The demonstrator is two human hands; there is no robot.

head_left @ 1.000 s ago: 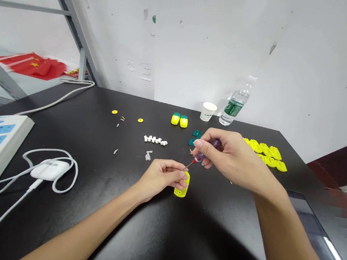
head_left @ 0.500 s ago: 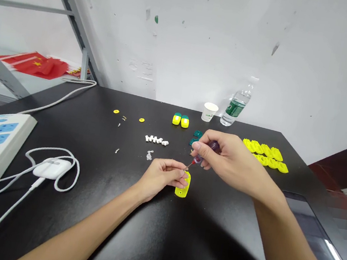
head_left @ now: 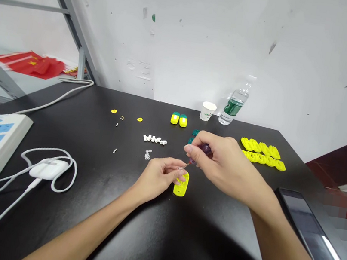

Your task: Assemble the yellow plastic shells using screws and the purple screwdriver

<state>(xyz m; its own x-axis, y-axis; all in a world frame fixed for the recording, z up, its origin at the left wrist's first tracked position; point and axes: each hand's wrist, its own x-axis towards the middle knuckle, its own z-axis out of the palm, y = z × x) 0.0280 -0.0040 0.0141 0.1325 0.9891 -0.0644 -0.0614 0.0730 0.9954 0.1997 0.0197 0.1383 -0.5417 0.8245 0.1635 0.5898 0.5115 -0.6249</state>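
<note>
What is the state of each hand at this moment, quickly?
Left hand: fingers at the far end of the yellow case; whether they grip it, cannot tell.
Right hand: closed, holding the screwdriver.

Screwdriver (head_left: pixel 205 149): one is seen.
Nearest yellow shell (head_left: pixel 180 188): one is seen.
Yellow shell rows (head_left: pixel 265 149): two are seen.
Yellow discs (head_left: pixel 139 119): two are seen.
Green-and-yellow cases (head_left: pixel 183 121): two are seen.
White blocks (head_left: pixel 153 138): at least five are counted.
Cup (head_left: pixel 207 111), bottle (head_left: pixel 233 107): one each seen.
</note>
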